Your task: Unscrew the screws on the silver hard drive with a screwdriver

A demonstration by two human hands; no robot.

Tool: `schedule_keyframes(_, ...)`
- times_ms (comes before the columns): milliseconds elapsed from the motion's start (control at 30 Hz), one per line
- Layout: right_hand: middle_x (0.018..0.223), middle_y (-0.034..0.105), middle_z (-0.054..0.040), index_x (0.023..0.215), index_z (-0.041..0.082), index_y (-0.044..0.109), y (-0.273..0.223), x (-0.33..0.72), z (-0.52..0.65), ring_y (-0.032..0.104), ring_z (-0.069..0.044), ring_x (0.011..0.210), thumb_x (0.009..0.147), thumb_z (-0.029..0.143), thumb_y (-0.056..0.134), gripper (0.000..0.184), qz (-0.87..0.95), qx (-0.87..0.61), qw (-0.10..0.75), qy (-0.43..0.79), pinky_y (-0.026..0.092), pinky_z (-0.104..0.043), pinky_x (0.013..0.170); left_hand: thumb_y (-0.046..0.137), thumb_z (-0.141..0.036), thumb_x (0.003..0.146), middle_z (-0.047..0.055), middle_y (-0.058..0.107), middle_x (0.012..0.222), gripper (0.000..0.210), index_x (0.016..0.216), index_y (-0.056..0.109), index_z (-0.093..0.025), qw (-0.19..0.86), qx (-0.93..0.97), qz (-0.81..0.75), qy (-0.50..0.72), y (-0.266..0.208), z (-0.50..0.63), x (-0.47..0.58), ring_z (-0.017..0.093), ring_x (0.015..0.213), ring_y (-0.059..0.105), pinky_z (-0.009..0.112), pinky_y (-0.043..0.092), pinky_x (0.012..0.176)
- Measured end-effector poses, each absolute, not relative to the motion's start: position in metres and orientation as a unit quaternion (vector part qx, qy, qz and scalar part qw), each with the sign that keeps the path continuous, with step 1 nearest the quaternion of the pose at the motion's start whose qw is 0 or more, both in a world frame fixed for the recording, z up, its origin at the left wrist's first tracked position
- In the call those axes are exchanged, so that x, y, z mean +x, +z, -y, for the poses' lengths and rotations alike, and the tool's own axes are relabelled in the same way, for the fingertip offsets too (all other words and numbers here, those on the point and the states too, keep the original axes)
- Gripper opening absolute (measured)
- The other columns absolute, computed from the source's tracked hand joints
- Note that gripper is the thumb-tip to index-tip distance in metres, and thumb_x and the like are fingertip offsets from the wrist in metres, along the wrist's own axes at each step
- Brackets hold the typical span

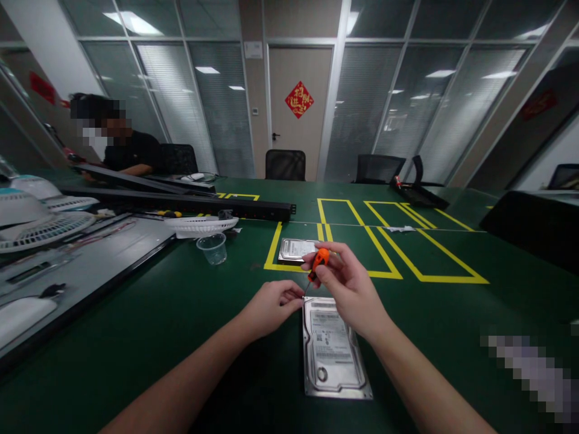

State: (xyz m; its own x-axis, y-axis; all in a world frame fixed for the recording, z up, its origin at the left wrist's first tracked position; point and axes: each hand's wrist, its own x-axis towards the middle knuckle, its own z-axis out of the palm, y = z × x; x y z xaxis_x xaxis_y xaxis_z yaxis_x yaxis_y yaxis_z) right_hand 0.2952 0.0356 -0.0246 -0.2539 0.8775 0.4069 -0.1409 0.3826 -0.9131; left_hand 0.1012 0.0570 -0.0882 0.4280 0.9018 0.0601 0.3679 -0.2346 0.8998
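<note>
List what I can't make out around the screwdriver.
In the head view:
Near hard drive: small print too blurred to read; far right corner hidden by right hand.
Screwdriver: tip too small to tell whether it sits in a screw.
Back hard drive: right end partly behind the same hand.

Both forearms (194, 364) angle inward, the left hand (274, 306) loosely curled, the right hand (353, 288) closed in a grip.

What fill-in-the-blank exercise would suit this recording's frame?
The orange-and-black screwdriver is held in the ____ hand.
The nearer hard disk drive lies label side ____.
The farther hard disk drive sits within tape lines coloured ____.
The clear plastic cup stands on a ____ tabletop.

Missing words: right; up; yellow; green.
</note>
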Motion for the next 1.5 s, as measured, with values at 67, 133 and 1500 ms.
schedule_keyframes(67, 0.125, 0.071, -0.0102, 0.135, 0.028, 0.056, -0.024, 0.298, -0.036, 0.070, -0.022, 0.110, 0.101, 0.032, 0.061, 0.034, 0.646, -0.293, 0.531, 0.464, 0.060, -0.035, 0.080, 0.071, -0.028, 0.089, 0.009, 0.080, 0.098, 0.019, 0.102, 0.076, -0.015, 0.439, 0.724, -0.436, 0.305, -0.088, -0.057, 0.101, 0.023, 0.088, 0.075, 0.034, 0.058, 0.081)
schedule_keyframes(133, 0.129, 0.069, -0.0101, 0.142, 0.029, 0.055, -0.024, 0.300, -0.036, 0.070, -0.022, 0.111, 0.103, 0.030, 0.058, 0.039, 0.650, -0.297, 0.526, 0.461, 0.060, -0.036, 0.081, 0.071, -0.028, 0.089, 0.010, 0.080, 0.099, 0.019, 0.102, 0.076, -0.015, 0.443, 0.722, -0.436, 0.305, -0.088, -0.057, 0.101, 0.023, 0.089, 0.076, 0.034, 0.059, 0.082)
schedule_keyframes(1500, 0.093, 0.076, -0.0024, 0.105, 0.022, 0.067, -0.042, 0.286, -0.056, 0.067, -0.017, 0.081, 0.085, 0.025, 0.078, 0.023, 0.642, -0.349, 0.529, 0.432, 0.051, -0.034, 0.079, 0.072, -0.029, 0.088, 0.011, 0.079, 0.099, 0.022, 0.102, 0.075, -0.013, 0.454, 0.714, -0.435, 0.308, -0.089, -0.058, 0.101, 0.024, 0.090, 0.076, 0.036, 0.060, 0.083)
